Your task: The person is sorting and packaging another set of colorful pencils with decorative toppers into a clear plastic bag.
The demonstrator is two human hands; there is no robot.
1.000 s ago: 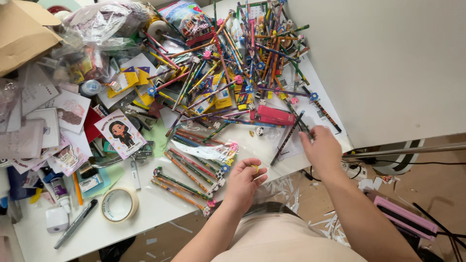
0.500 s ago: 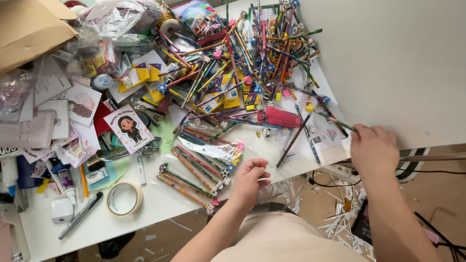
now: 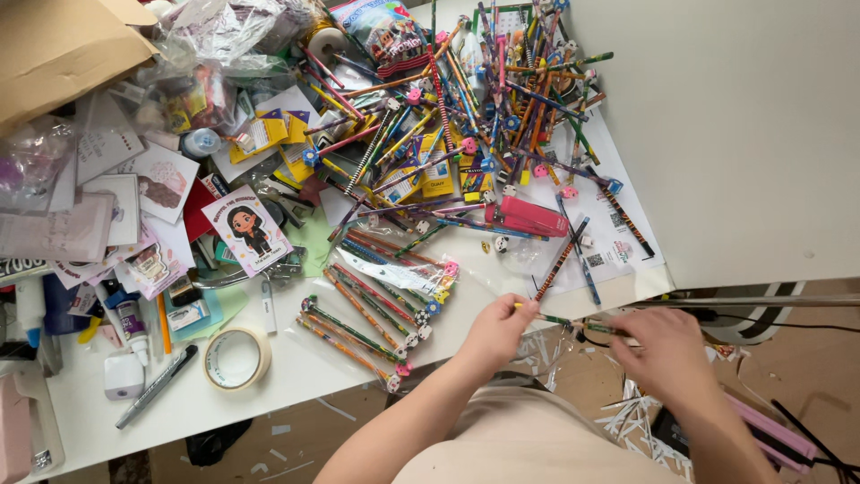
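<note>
Both hands came off the pile: left hand and right hand now pinch one pencil past the counter edge.

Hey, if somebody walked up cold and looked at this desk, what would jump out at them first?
The big tangled heap of colourful pencils at the far middle of the white table grabs the eye first. At the near edge, the left hand and right hand hold a pencil between them, beside clear-wrapped pencil bundles. A roll of tape and a cartoon-figure card lie among the clutter to the left.
</note>
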